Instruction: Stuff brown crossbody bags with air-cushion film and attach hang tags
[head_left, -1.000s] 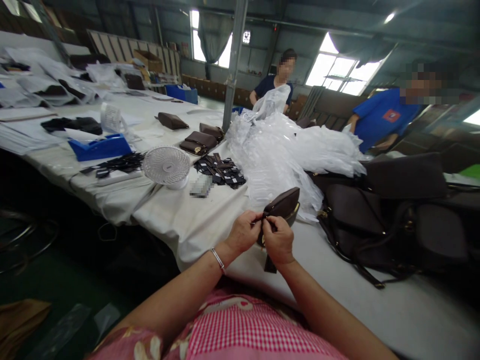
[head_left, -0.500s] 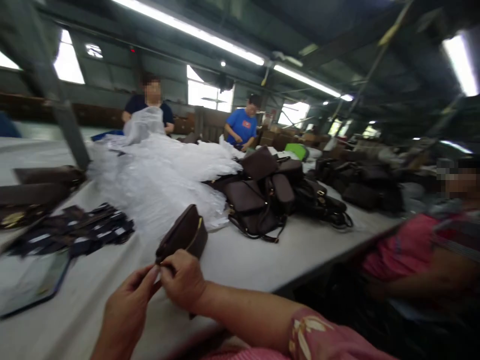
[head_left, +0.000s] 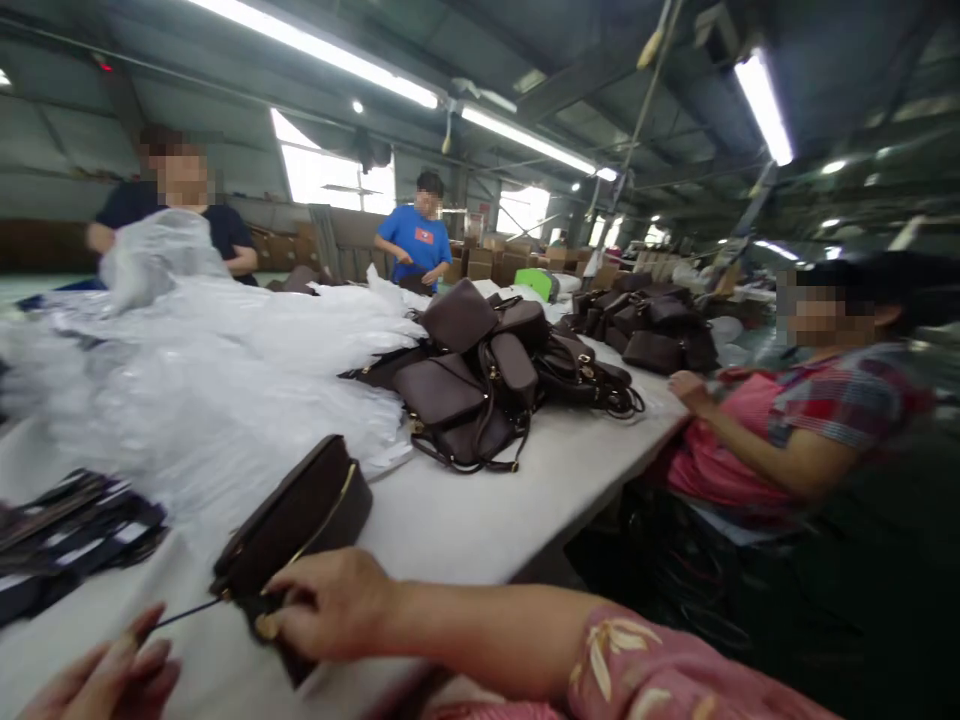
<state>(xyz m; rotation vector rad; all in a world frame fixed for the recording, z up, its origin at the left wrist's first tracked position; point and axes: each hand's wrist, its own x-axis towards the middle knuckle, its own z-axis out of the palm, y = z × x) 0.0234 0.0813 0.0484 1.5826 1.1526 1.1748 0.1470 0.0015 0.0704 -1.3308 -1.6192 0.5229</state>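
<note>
A dark brown bag (head_left: 289,510) with a gold zipper stands tilted on the white-covered table, near its front edge. My right hand (head_left: 330,605) is closed on the lower end of this bag, beside a round gold-coloured piece. At the bottom left my left hand (head_left: 120,670) pinches the end of a thin dark cord (head_left: 187,612). The cord runs taut from those fingers to the bag's lower corner.
Clear plastic wrapping (head_left: 187,380) is heaped behind the bag. Brown bags with straps (head_left: 450,385) lie piled at the centre, dark strips (head_left: 67,540) at the left. Two people stand across the table; another person (head_left: 795,440) sits at the right.
My left hand has moved down and left, away from the bag, and the cord now shows stretched between them. The view has turned right. The seated person's hands are now raised by the table edge.
</note>
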